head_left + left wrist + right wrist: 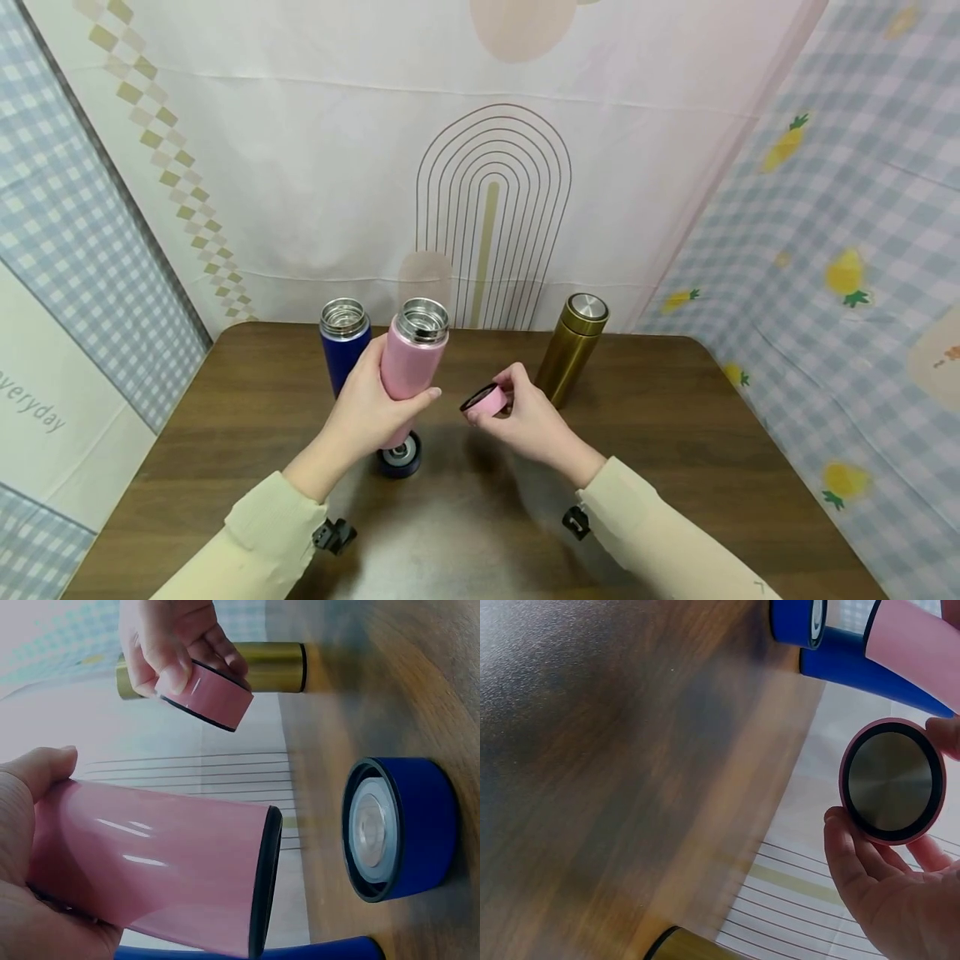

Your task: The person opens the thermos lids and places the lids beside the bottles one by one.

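My left hand (375,404) grips the pink bottle (411,360), which is uncapped, its steel mouth facing up; the left wrist view shows the bottle's black-rimmed base (268,881) raised off the table. To the right, my right hand (534,419) pinches the pink lid (487,402) between thumb and fingers, apart from the bottle. The right wrist view shows the lid's round metal face (890,781). Just behind my left hand stands the blue bottle (343,354), also uncapped. The blue lid (400,457) lies on the table below the pink bottle, hollow side up.
A gold bottle (570,350) with its lid on stands behind my right hand. The brown wooden table (660,467) reaches back to a patterned white cloth (315,183), with checked cloth (862,208) hanging at the sides.
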A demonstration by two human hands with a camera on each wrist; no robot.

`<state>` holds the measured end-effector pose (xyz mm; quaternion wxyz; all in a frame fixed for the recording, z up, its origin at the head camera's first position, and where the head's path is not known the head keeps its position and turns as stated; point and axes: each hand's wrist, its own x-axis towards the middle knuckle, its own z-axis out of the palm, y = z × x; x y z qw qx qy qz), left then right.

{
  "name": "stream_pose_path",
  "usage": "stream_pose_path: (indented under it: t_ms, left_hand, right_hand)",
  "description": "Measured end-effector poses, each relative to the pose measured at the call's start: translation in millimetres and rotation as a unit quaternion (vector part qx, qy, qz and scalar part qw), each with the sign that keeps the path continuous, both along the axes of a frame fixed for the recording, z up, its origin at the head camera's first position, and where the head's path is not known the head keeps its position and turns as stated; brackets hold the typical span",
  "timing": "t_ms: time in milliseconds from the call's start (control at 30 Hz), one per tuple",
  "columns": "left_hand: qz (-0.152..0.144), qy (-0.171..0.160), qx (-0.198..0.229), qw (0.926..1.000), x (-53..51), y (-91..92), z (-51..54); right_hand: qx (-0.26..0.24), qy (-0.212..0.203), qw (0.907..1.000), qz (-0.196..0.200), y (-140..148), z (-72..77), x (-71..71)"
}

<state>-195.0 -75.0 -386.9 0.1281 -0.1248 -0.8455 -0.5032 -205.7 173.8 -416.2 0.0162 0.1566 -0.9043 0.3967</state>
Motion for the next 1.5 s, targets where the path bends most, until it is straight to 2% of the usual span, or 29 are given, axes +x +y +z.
stream_pose_path:
  t_ms: [367,600,800,1100,1500]
  left_hand:
    - [0.006,0.011,-0.001,0.9999,-5.7,-1.4,-4.7]
    - [0.008,0.022,-0.003,0.9997,-12.3,-3.2,-11.3]
    - [0.015,0.016,-0.013,0.9997,-16.0,-4.9,-17.7]
    - [0.015,-0.002,-0.029,0.9995,-17.8,-7.1,-24.8]
    - [0.012,-0.010,-0.035,0.9993,-20.5,-8.2,-29.1]
  right_hand:
    - [0.030,-0.018,0.9994,-0.002,3.0,-7.1,0.1]
    - [0.049,-0.023,0.9984,-0.013,6.2,-9.3,0.1]
    - [0.063,-0.034,0.9968,-0.035,10.7,-12.5,-0.8]
    - [0.068,-0.051,0.9960,-0.029,12.4,-17.6,-3.3]
    - [0.082,-0.051,0.9946,-0.039,11.5,-24.7,-5.2]
